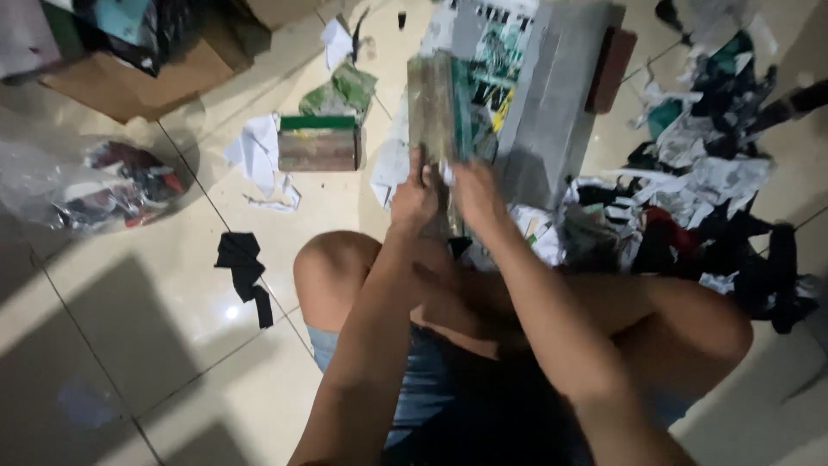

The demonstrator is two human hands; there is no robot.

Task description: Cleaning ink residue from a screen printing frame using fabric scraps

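I sit on a tiled floor with my knees bent. My left hand (pixel 414 197) and my right hand (pixel 476 192) are close together, both gripping the near end of a long stack of printed paper strips (pixel 442 103), green, teal and brownish. The stack rests on a grey board (pixel 552 112) that lies on the floor in front of me. My fingers wrap the strips' near edge; what lies under my hands is hidden.
A small wooden block with a green top (pixel 318 143) lies left of the stack. White paper scraps (pixel 257 154) and a black cloth piece (pixel 241 259) lie nearby. A heap of black, white and red scraps (pixel 699 198) is at right. A clear bag (pixel 95 185) and cardboard box (pixel 147 73) sit left.
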